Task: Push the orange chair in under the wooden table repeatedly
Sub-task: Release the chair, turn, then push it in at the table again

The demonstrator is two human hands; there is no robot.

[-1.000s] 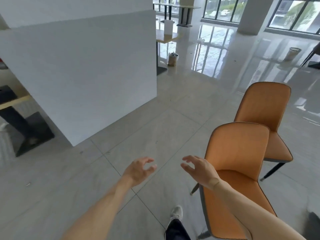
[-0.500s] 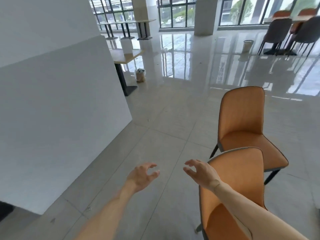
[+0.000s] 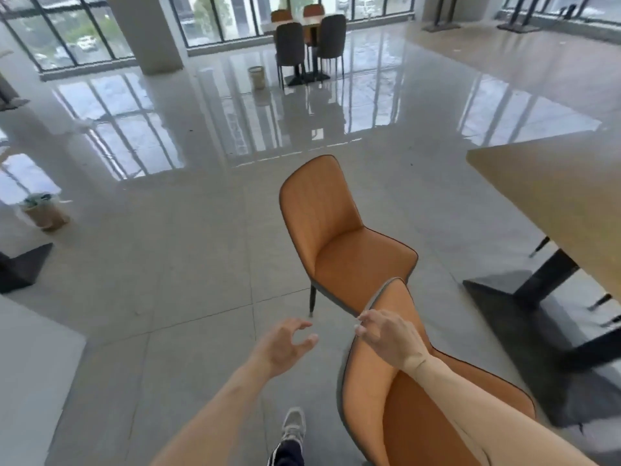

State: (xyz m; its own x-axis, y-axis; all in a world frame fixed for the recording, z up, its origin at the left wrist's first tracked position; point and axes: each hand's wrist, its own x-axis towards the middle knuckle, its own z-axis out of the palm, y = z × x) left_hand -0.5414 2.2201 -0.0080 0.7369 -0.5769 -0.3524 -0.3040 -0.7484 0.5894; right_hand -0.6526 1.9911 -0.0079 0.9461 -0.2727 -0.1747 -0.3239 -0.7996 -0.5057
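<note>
Change of view: half a second ago we faced a white wall on the left; now we see the light wooden table with a black base (image 3: 568,196) on the right.
Near chair: the orange padded chair with grey piping (image 3: 420,408) sits low and right, as before, out on the floor beside the table.
Right hand (image 3: 391,338): fingers loosely curled and apart, over the near chair's backrest edge; we cannot tell if they touch.
Left hand (image 3: 285,344): fingers spread and bent, holding nothing, above the grey tiled floor (image 3: 188,264).
In the way: a second orange chair (image 3: 339,243) stands just beyond the near one.
Around us: grey sneaker (image 3: 294,425) below; dark chairs (image 3: 309,42) far by the windows; a small bin (image 3: 257,77) beside them.
</note>
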